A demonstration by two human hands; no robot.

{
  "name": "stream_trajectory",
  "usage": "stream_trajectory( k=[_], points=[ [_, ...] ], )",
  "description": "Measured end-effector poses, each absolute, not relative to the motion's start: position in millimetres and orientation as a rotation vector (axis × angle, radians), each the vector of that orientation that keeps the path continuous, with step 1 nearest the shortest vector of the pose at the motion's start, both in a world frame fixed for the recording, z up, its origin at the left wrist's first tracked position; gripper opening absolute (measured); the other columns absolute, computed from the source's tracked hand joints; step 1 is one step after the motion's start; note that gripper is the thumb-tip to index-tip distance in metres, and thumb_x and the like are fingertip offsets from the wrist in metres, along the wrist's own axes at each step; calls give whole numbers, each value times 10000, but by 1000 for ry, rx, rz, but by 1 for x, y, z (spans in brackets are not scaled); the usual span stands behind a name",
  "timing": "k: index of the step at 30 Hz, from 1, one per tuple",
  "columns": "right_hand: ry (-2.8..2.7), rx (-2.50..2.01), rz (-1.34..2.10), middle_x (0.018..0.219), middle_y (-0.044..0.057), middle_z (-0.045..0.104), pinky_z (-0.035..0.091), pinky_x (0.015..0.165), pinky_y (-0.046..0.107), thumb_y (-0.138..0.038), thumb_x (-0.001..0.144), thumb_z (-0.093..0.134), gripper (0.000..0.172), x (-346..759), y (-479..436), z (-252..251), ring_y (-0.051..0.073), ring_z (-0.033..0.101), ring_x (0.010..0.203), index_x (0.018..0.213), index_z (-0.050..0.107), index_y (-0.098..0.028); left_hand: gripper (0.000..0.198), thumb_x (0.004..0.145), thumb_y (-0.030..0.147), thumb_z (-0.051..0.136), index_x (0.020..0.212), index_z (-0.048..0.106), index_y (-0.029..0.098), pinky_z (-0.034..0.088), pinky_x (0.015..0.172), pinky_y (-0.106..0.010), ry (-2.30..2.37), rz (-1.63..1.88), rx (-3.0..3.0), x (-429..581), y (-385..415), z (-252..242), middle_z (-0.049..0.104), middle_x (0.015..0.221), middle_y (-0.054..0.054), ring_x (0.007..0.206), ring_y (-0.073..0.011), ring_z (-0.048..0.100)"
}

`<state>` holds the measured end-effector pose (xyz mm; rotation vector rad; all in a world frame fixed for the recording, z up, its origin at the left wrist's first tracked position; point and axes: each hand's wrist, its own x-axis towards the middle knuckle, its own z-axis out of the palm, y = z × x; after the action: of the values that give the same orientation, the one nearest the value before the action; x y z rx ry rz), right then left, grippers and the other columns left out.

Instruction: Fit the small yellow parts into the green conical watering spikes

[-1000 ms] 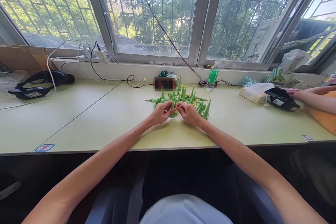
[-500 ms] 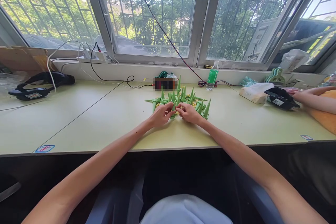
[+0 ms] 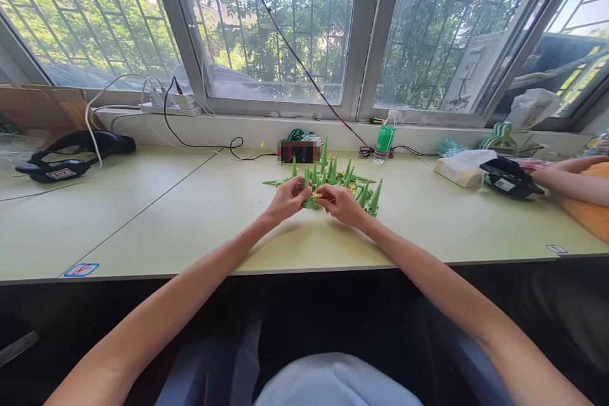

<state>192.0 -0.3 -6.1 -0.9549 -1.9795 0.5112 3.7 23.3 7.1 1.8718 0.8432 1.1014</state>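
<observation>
My left hand (image 3: 286,199) is closed around a green cone-shaped spike (image 3: 306,184) that points upward. Close beside it, my right hand (image 3: 343,204) pinches a small yellow piece (image 3: 318,195) between thumb and fingertips, near the side of that spike. Behind and to the right of my hands lies a cluster of similar green spikes (image 3: 372,198), some upright and some on their sides, with small yellow pieces (image 3: 353,186) scattered among them. My fingers hide the lower part of the held spike in places.
A plastic bottle (image 3: 384,139) with a green label stands behind the cluster. A tissue pack (image 3: 462,169) and a black headset (image 3: 510,179) lie to the right, near another person's arm (image 3: 566,172). Another black headset (image 3: 61,162) and cables are at the left.
My left hand has shifted slightly left and up with the green spike. The yellow piece in my right fingers now shows, and the gap between my hands is wider.
</observation>
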Motion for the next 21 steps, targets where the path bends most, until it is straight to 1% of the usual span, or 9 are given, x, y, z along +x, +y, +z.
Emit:
stream_trajectory(
  k=[3,7,11,16,18,21],
  points=[
    [-2002,-942,463,558,-44,541,414,603,253,-348,914,580,178,193,3,-9,125,505,519,842,591,-185,249,832,416,616,909,535,194,340,390,-200,828,1070,1830,4,21,8,518,650,32,484,-79,404],
    [-2040,-919,423,524,-46,523,408,626,253,-297,934,538,230,194,2,-9,121,494,509,732,553,-189,245,832,410,616,876,511,193,324,392,-198,819,1053,1892,4,20,6,513,636,41,469,-69,388],
    [-2086,-903,444,524,-37,516,388,608,251,-285,950,495,295,194,1,-10,118,478,500,669,499,-195,234,844,377,606,827,465,192,307,424,-191,809,1076,2006,3,19,5,482,618,54,473,-57,368],
    [-2096,-966,421,569,-28,513,356,604,248,-273,939,471,285,195,4,-11,110,444,533,666,475,-192,262,859,382,597,793,432,189,308,462,-186,764,1104,2100,3,18,5,451,619,59,498,-55,355],
    [-2093,-996,461,544,-35,490,347,592,248,-280,940,456,293,195,4,-11,107,433,516,660,465,-193,258,864,379,593,795,438,186,311,473,-187,750,1117,2130,2,18,3,439,618,58,512,-58,354],
    [-2077,-1025,611,469,-58,441,345,549,244,-300,954,419,302,196,3,-11,105,437,445,672,460,-200,232,868,365,590,810,462,180,313,489,-191,739,1133,2178,1,19,1,439,634,51,543,-68,350]
  ],
)
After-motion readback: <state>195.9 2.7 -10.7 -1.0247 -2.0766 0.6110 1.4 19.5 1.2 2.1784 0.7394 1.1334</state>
